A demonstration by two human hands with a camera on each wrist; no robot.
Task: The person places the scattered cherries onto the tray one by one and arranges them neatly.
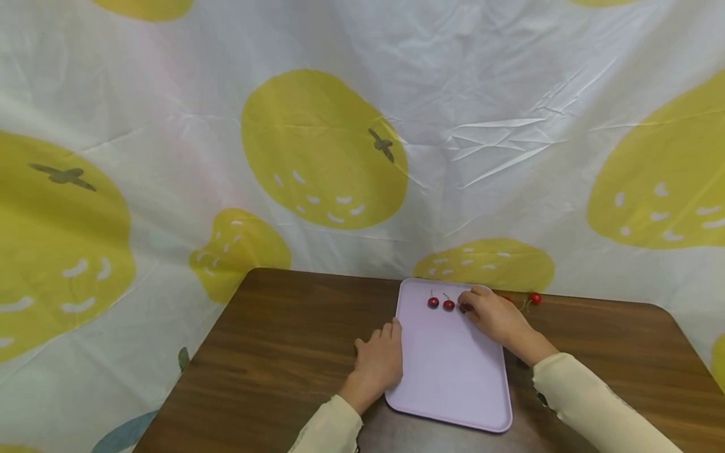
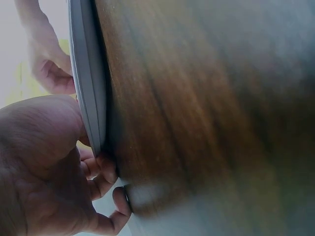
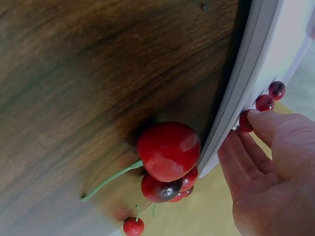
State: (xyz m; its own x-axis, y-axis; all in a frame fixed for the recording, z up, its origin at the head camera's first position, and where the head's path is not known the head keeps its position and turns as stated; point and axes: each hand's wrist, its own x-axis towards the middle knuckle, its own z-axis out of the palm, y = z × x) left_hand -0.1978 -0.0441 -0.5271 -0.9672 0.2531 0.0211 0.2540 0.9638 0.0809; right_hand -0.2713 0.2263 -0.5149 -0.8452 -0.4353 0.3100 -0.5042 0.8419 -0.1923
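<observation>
A pale lilac tray [image 1: 447, 371] lies on the wooden table. My left hand [image 1: 378, 358] grips its left rim, with fingers curled against the outer side in the left wrist view; the thumb is mostly hidden. Over the tray's far right corner, my right hand [image 1: 501, 321] pinches a dark red cherry [image 3: 245, 122] between thumb and fingers. To its left on the tray sit two more cherries, one nearer [image 1: 449, 305] and one farther left [image 1: 433, 302], stems up, roughly in a row with it.
Off the tray's right side, several loose red cherries with green stems lie on the table, a large-looking one [image 3: 169, 151] closest to the right wrist camera and another [image 1: 535, 297] near the back edge. A lemon-printed cloth [image 1: 340, 251] hangs behind the table [image 1: 272, 352].
</observation>
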